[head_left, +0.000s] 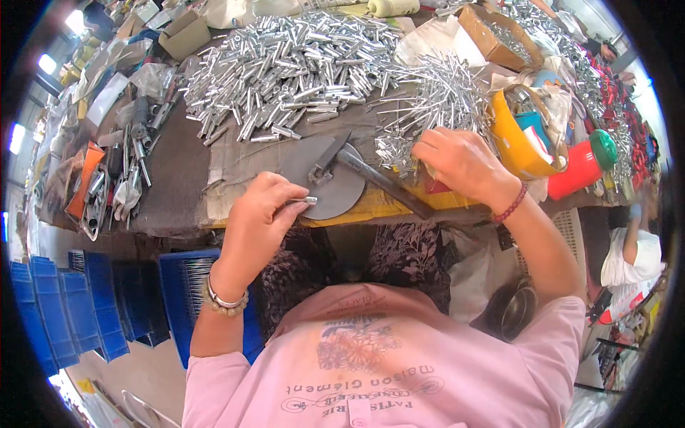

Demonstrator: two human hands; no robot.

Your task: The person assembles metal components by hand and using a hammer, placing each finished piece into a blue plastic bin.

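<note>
My left hand (258,225) pinches a short silvery metal tube (308,200) between thumb and fingertips, just left of a dark grey round plate (341,203). A hammer (385,182) lies across the plate, its dark handle slanting toward the table's front edge. Beside its head a small metal fitting (320,173) sits on the plate. My right hand (460,165) hovers with curled fingers at the edge of a pile of small metal pieces (394,151); whatever its fingertips hold is hidden. Long thin metal pins (442,93) lie heaped just beyond it.
A large heap of metal tubes (292,68) covers the far middle. Pliers and other tools (128,167) lie at the left. A yellow container (517,143) and a red cup with green lid (585,164) stand at the right. Blue crates (175,299) are below left.
</note>
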